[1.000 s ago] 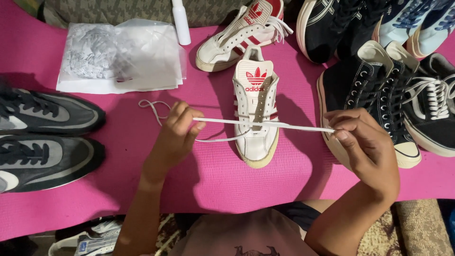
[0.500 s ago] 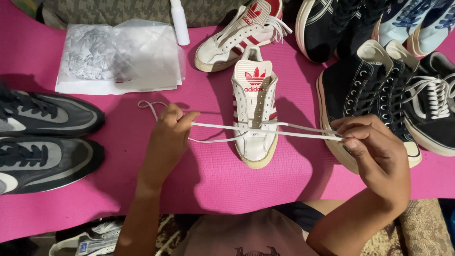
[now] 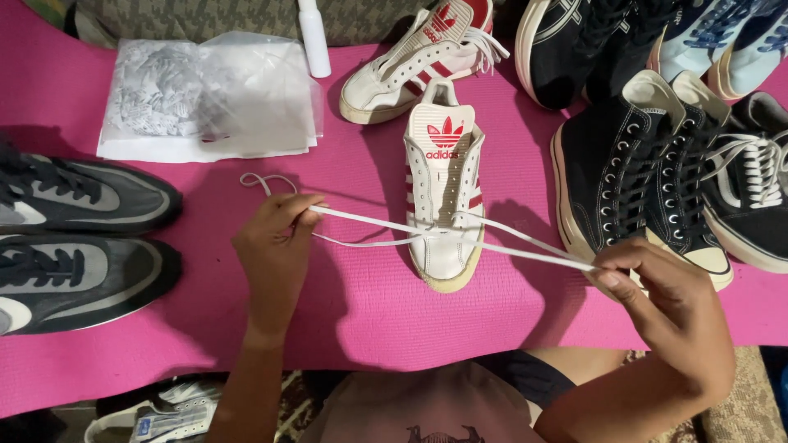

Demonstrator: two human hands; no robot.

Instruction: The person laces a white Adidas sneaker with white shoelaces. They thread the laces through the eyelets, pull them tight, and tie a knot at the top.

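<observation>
Lace [image 3: 369,226] runs white and flat across the lower eyelets of the white shoe [image 3: 443,197], and we hold one end in each hand. From the head view, our left hand [image 3: 275,250] is closed around the lace end left of the shoe, with a loose loop trailing behind it on the pink mat [image 3: 369,328]. Our right hand [image 3: 665,312] pinches the other end between thumb and fingertips, pulled out to the right and a little toward us. The shoe lies in the middle of the mat, toe toward us, its red-striped mate [image 3: 419,61] just above it. Two grey shoes [image 3: 74,238] sit at left, black sneakers [image 3: 640,172] at right, and a plastic bag [image 3: 205,98] at upper left.
</observation>
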